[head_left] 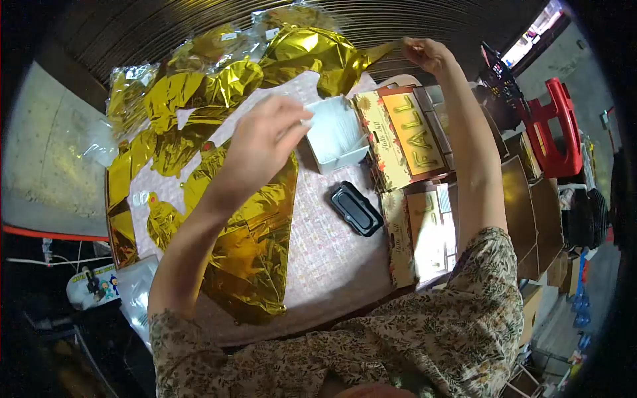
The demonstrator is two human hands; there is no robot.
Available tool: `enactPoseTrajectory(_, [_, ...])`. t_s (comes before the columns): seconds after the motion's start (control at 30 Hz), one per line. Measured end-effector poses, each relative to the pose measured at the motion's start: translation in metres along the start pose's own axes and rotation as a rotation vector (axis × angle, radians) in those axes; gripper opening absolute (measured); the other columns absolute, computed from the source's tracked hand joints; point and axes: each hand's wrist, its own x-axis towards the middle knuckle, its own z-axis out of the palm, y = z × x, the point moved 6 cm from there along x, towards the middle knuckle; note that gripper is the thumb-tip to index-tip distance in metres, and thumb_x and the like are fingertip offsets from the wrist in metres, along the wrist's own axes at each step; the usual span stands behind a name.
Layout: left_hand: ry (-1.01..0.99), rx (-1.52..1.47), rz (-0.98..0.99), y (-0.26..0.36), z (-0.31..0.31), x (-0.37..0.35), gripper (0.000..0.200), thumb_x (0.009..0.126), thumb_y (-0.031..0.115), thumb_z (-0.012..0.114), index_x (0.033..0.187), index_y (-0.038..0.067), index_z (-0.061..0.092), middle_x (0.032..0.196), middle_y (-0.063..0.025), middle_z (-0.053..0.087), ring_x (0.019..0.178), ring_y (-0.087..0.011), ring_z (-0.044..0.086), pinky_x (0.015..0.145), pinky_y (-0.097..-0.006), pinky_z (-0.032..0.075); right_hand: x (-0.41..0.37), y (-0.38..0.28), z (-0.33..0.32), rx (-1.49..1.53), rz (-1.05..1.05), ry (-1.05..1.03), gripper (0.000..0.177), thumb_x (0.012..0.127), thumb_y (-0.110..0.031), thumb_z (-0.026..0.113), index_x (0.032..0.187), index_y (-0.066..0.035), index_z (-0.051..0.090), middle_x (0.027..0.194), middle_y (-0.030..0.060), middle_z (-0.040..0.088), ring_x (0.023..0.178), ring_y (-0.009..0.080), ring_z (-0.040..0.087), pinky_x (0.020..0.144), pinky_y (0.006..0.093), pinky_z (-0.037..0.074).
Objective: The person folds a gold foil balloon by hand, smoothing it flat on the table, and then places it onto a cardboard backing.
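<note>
My right hand (pixel 424 54), at the upper right, pinches the narrow end of a gold foil sheet (pixel 308 56) and holds it stretched out. My left hand (pixel 264 142) is raised over the middle of the table, blurred, with fingers bent and close together; whether anything small is between them cannot be made out. Just right of its fingertips sits an open white box (pixel 337 131) with thin pale strips inside. A black tray (pixel 357 209) lies below the box. More gold foil (pixel 249 259) spreads beneath my left forearm.
Two printed boxes (pixel 410 132) with "Hello fall" lettering line the table's right side. Clear plastic packets (pixel 133 83) lie at the far left edge. A red plastic frame (pixel 554 129) and brown cardboard (pixel 521 215) stand to the right. Corrugated metal (pixel 186 26) rises behind the table.
</note>
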Motion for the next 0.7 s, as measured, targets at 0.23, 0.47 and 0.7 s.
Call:
enactPoseTrajectory(0.23, [0.214, 0.093, 0.038, -0.022, 0.087, 0.121, 0.034, 0.083, 0.019, 0.078, 0.114, 0.005, 0.073, 0.100, -0.0205, 0.066, 0.096, -0.0367, 0.066, 0.086, -0.0423, 0.053, -0.050, -0.015, 0.044, 0.100, -0.084, -0.089, 0.016, 0.093, -0.004, 0.069, 0.103, 0.008, 0.064, 0.100, 0.0154, 0.066, 0.096, 0.0257, 0.069, 0.086, 0.0386, 0.064])
enactPoseTrajectory(0.47, [0.209, 0.100, 0.085, -0.037, 0.126, 0.157, 0.013, 0.084, 0.018, 0.074, 0.085, 0.005, 0.077, 0.084, -0.0199, 0.072, 0.078, -0.0387, 0.070, 0.075, -0.0451, 0.057, -0.081, -0.001, 0.022, 0.051, -0.088, -0.044, 0.010, 0.091, -0.006, 0.072, 0.094, 0.003, 0.071, 0.089, 0.0093, 0.068, 0.077, 0.0178, 0.066, 0.072, 0.0283, 0.062])
enactPoseTrajectory(0.7, [0.215, 0.116, -0.110, -0.065, 0.114, 0.162, 0.015, 0.079, 0.020, 0.077, 0.080, 0.006, 0.073, 0.081, -0.0171, 0.073, 0.075, -0.0333, 0.071, 0.070, -0.0420, 0.058, -0.082, 0.011, 0.000, -0.126, -0.103, 0.068, 0.010, 0.089, -0.005, 0.073, 0.092, 0.005, 0.073, 0.078, 0.0085, 0.068, 0.065, 0.0185, 0.065, 0.056, 0.0306, 0.054])
